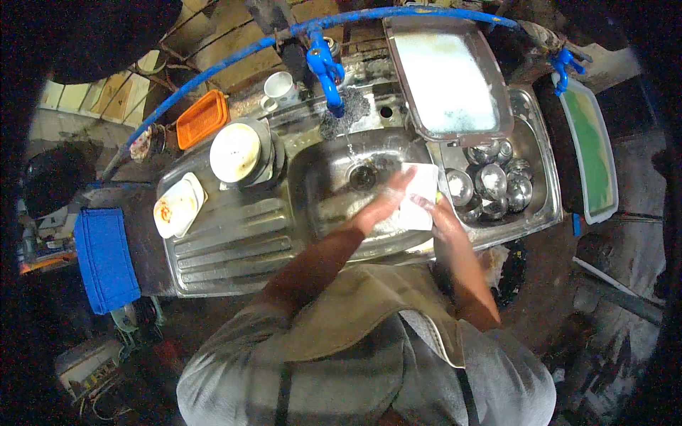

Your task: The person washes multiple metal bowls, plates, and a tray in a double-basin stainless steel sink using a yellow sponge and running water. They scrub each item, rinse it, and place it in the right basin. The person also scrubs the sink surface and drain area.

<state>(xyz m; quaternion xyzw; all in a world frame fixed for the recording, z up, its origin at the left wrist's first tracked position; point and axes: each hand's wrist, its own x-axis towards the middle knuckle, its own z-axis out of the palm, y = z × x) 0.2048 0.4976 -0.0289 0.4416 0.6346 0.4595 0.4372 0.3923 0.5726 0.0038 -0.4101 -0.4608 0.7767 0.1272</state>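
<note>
A white rectangular dish (419, 213) is held between my hands, over the right side of the steel sink basin (330, 207). My left hand (393, 190) grips its left side. At the right edge, my right hand (438, 211) has its fingers over the face of the dish. A small yellow thing (439, 197), perhaps a sponge, peeks out beside the right hand; most of it is hidden. Beyond the hands, a thin stream of water falls from the blue tap (326, 69) towards the drain (363, 177).
Stacked plates (234, 153) and stained white dishes (178, 207) stand on the left drainboard (234, 261). Behind them are an orange basket (202, 120) and a mug (279, 88). Several steel bowls (490, 181) fill the right basin, below a large tub of suds (447, 80).
</note>
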